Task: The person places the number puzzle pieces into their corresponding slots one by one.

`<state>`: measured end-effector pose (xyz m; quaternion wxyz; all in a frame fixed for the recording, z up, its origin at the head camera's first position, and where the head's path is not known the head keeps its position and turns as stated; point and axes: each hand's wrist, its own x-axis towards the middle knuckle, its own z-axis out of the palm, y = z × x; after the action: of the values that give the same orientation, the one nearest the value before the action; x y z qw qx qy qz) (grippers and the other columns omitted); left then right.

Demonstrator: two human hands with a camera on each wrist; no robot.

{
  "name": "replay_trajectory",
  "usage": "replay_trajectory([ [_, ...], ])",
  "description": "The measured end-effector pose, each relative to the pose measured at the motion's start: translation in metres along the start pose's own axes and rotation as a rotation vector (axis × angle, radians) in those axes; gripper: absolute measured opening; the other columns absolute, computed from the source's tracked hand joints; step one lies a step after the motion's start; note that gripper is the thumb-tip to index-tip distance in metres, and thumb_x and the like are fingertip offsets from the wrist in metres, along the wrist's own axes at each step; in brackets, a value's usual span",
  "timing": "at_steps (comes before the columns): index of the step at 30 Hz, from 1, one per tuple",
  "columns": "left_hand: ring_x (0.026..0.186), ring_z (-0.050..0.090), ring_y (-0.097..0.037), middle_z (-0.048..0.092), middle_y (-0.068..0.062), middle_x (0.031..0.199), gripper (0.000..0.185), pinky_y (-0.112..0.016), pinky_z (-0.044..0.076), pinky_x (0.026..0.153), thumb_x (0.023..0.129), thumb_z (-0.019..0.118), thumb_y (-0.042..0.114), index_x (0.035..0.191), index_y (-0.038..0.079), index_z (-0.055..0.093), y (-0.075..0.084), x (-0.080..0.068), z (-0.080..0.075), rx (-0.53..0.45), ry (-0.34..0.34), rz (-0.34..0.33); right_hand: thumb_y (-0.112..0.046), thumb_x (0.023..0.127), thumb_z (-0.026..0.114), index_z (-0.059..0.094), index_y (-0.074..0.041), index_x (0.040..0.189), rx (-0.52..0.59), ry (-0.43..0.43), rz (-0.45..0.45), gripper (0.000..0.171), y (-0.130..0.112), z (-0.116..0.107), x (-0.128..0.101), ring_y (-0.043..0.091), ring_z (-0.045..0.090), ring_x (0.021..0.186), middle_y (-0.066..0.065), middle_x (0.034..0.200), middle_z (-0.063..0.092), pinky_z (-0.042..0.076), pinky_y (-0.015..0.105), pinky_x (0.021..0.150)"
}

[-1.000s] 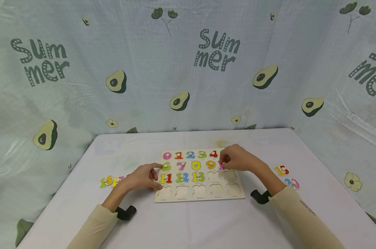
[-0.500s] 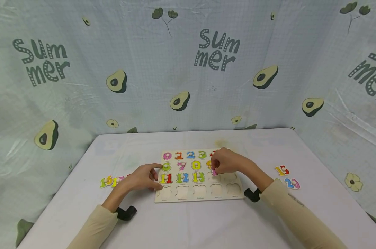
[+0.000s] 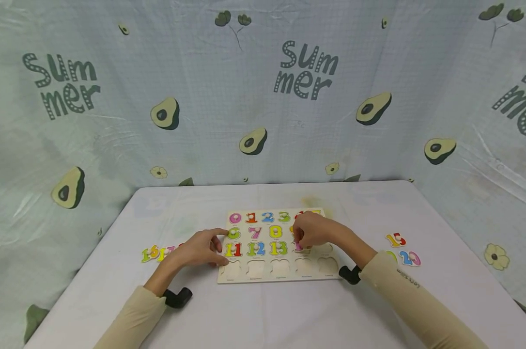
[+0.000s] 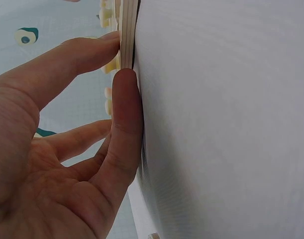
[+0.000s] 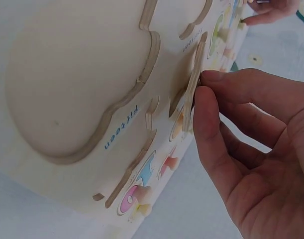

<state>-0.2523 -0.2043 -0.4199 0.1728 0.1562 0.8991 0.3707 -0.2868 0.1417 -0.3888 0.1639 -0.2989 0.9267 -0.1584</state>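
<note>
Right of centre, the right hand [image 3: 314, 230] pinches a pink number piece [image 3: 298, 247] at the "Fourteen" recess of the number board [image 3: 267, 279]; left of centre, the left hand [image 3: 198, 248], fingers spread, touches the board's edge.

A person's left forearm [image 3: 134, 315], sleeved, reaches toward one o'clock as the sleeved right forearm [image 3: 409, 293] angles toward ten. The left hand [image 3: 198, 248] spreads thumb [image 3: 221, 261] and forefinger [image 3: 218, 232] toward three o'clock; the right hand [image 3: 312, 230] pinches toward seven, its remaining fingers [image 5: 253, 124] bent behind the fingertips.
</note>
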Motion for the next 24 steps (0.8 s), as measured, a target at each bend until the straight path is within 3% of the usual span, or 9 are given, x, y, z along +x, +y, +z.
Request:
replay_trajectory([
  [24, 0.067, 0.062, -0.014, 0.059, -0.007, 0.092, 0.08, -0.03, 0.052, 0.065, 0.079, 0.089, 0.015, 0.148, 0.0, 0.05, 0.001, 0.001, -0.0001, 0.014, 0.005, -0.005, -0.002, 0.085, 0.076, 0.072, -0.013, 0.076, 0.004, -0.04, -0.053, 0.014, 0.0009, 0.0014, 0.0013, 0.006, 0.055, 0.059, -0.006, 0.066, 0.064, 0.044, 0.02, 0.059],
])
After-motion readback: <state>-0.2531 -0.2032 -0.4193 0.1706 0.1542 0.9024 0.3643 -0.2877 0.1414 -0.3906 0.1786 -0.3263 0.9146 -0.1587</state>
